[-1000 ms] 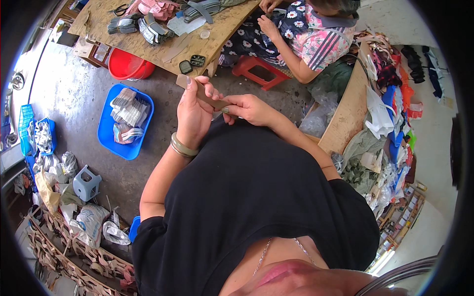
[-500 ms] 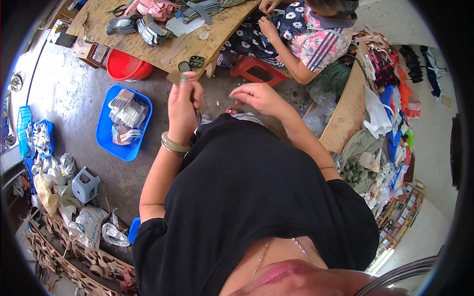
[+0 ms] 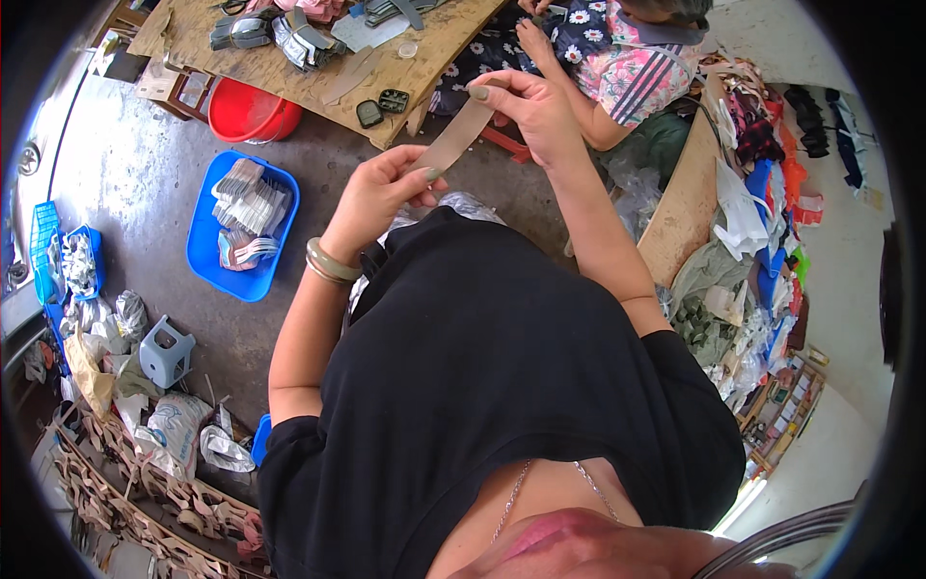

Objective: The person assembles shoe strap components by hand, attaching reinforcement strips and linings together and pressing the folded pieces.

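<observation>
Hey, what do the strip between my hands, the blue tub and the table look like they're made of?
Strip: perhaps leather or coated fabric, matte tan; its thin, even surface fits either. Blue tub: probably plastic, smooth, judging by its uniform colour and rounded corners. Table: apparently wood, dull and worn, with blotchy brown patches.

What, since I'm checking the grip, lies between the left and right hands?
A tan strip slants from the left hand up to the right hand, pinched by both; the head view shows this.
</observation>
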Available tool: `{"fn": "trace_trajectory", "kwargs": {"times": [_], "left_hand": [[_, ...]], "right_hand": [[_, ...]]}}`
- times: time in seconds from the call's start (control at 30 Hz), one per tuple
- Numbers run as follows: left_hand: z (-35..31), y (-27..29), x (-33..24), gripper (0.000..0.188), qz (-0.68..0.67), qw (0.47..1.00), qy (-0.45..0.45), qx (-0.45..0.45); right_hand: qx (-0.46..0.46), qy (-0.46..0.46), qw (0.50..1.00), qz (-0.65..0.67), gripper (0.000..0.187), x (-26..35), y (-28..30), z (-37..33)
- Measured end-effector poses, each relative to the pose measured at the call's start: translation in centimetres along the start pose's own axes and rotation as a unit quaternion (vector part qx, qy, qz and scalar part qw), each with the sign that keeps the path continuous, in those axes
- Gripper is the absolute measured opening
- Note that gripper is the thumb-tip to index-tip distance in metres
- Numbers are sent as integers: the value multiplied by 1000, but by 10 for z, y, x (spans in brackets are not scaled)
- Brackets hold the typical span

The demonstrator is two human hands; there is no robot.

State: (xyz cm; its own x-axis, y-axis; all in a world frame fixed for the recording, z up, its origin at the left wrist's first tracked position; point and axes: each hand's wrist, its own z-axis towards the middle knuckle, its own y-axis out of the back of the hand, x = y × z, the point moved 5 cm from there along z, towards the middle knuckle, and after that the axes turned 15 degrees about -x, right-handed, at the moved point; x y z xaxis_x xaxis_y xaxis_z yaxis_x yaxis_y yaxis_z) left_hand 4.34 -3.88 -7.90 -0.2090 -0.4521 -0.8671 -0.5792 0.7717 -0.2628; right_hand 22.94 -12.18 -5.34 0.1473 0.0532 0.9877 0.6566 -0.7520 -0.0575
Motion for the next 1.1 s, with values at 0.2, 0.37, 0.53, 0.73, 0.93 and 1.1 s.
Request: {"fn": "trace_trajectory", "kwargs": {"times": [0.2, 0.37, 0.53, 0.73, 0.93, 1.1], "left_hand": [[-10, 43, 17, 23, -89, 994, 26, -56], [-18, 60, 23, 22, -137, 987, 39, -73], [-24, 76, 25, 22, -136, 987, 36, -83], [-23, 98, 32, 22, -143, 986, 48, -71], [-26, 103, 26, 31, -238, 969, 62, -2], [-29, 109, 24, 38, -247, 964, 93, 20]], "right_hand": [[-41, -31, 999, 17, 18, -2, -4, 2], [-44, -38, 998, 21, 19, -1, -15, -3], [-52, -32, 998, 12, 20, -3, -27, -8], [-74, -19, 997, -14, 22, -7, -40, -12], [-93, -2, 995, -27, 22, -1, -55, -19], [-87, 8, 996, -33, 22, -2, -68, -26]]}}
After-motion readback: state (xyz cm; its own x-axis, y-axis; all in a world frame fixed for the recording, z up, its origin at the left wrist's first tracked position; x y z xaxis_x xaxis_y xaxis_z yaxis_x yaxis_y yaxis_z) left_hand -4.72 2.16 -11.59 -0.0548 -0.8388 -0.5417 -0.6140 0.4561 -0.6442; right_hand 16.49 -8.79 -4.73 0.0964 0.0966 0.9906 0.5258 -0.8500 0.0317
